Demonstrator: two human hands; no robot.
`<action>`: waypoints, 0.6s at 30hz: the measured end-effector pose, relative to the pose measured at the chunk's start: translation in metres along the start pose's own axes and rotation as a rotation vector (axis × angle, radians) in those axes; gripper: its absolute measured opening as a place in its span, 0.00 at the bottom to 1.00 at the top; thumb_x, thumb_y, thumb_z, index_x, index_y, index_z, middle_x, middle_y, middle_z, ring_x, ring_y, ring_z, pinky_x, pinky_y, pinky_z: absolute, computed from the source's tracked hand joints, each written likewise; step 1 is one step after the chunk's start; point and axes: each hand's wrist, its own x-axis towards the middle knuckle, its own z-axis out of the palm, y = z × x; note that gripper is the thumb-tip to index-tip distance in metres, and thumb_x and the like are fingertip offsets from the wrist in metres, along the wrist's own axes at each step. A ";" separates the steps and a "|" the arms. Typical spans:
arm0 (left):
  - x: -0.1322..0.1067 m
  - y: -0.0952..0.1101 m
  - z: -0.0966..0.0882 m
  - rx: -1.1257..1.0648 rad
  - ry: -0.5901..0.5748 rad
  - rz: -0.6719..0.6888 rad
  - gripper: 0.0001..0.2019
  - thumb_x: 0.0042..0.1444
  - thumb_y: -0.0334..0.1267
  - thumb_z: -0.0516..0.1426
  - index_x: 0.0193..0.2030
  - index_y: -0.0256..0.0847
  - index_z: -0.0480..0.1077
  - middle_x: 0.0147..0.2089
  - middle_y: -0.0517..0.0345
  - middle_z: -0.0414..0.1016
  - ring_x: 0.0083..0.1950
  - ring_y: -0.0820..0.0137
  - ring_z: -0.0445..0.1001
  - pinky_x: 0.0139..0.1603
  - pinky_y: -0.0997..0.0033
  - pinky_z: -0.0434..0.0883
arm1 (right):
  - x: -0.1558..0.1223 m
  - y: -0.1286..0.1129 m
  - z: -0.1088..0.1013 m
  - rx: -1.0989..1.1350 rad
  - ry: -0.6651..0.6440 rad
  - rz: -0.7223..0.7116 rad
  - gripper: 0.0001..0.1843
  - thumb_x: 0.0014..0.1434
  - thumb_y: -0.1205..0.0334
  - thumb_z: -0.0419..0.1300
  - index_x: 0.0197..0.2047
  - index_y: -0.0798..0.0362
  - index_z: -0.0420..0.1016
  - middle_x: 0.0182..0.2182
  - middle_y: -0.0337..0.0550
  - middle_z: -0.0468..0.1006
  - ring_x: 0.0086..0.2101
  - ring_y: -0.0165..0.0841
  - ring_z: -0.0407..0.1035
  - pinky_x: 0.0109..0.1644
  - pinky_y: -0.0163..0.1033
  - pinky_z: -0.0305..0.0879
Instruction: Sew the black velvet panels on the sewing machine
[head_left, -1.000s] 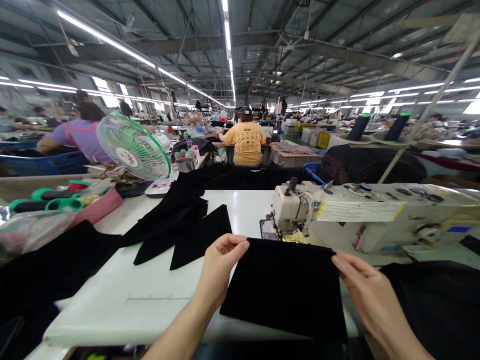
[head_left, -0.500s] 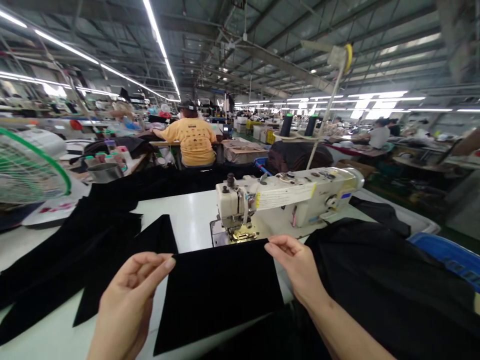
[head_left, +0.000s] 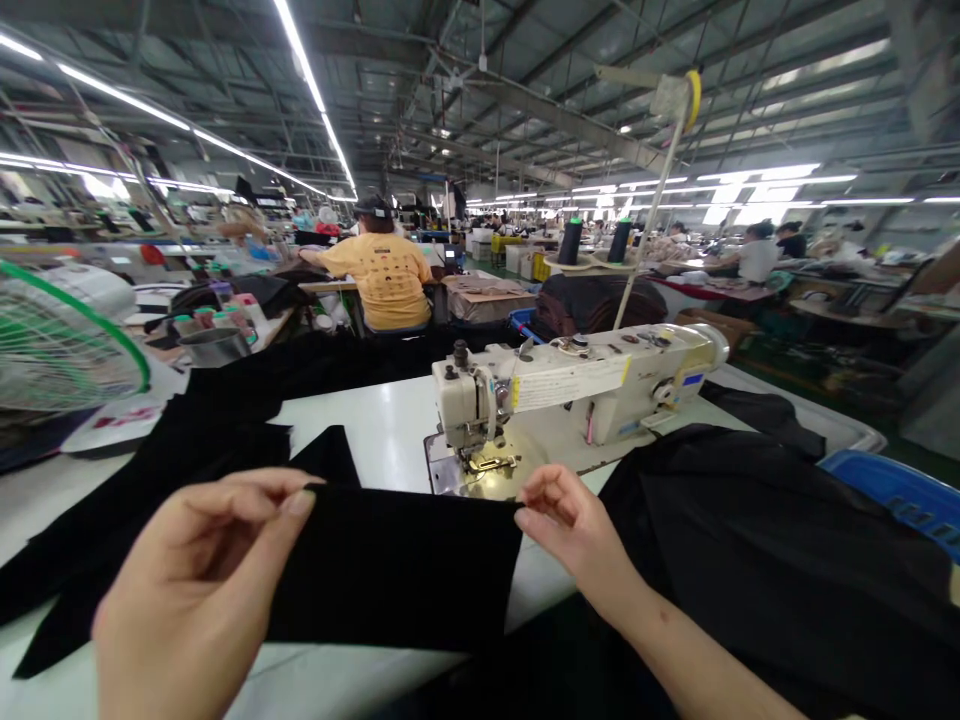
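A black fabric panel (head_left: 397, 570) hangs stretched between my two hands, in front of the sewing machine (head_left: 555, 390). My left hand (head_left: 202, 580) pinches its upper left corner between thumb and fingers. At the upper right corner, my right hand (head_left: 570, 525) grips the cloth the same way. The panel's top edge runs nearly straight just short of the lit needle area (head_left: 491, 465), apart from the needle. Its lower edge is over the pale tabletop (head_left: 330, 680).
Black cut fabric (head_left: 150, 480) spreads over the table's left and far side. A larger black cloth (head_left: 750, 540) lies at right beside a blue basket (head_left: 900, 490). A green-rimmed fan (head_left: 67, 340) stands at left. Ahead sits a person in a yellow shirt (head_left: 386, 280). Thread cones (head_left: 571, 243) stand behind the machine.
My left hand has moved left and nearer the camera, and my right hand slightly left. The fabric panel has shifted left with them, its lower edge lifted.
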 end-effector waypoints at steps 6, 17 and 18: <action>0.062 -0.003 0.053 0.350 -0.731 0.190 0.06 0.52 0.28 0.55 0.29 0.44 0.68 0.30 0.63 0.73 0.33 0.67 0.71 0.36 0.68 0.67 | -0.040 0.021 0.022 -0.291 -0.357 -0.003 0.06 0.56 0.71 0.60 0.32 0.50 0.71 0.30 0.35 0.73 0.34 0.31 0.68 0.40 0.35 0.65; -0.010 -0.123 0.129 0.247 -0.815 -0.063 0.07 0.50 0.28 0.56 0.27 0.43 0.62 0.28 0.61 0.69 0.32 0.69 0.69 0.36 0.70 0.67 | -0.047 0.081 -0.004 -0.861 -0.530 -0.499 0.14 0.60 0.80 0.51 0.41 0.53 0.69 0.35 0.45 0.75 0.36 0.38 0.68 0.40 0.42 0.67; -0.010 -0.123 0.129 0.239 -0.800 -0.074 0.07 0.50 0.28 0.56 0.27 0.42 0.62 0.28 0.61 0.69 0.32 0.69 0.69 0.37 0.70 0.67 | -0.047 0.079 -0.005 -0.881 -0.527 -0.506 0.13 0.60 0.80 0.52 0.40 0.52 0.69 0.34 0.44 0.74 0.36 0.38 0.67 0.40 0.42 0.67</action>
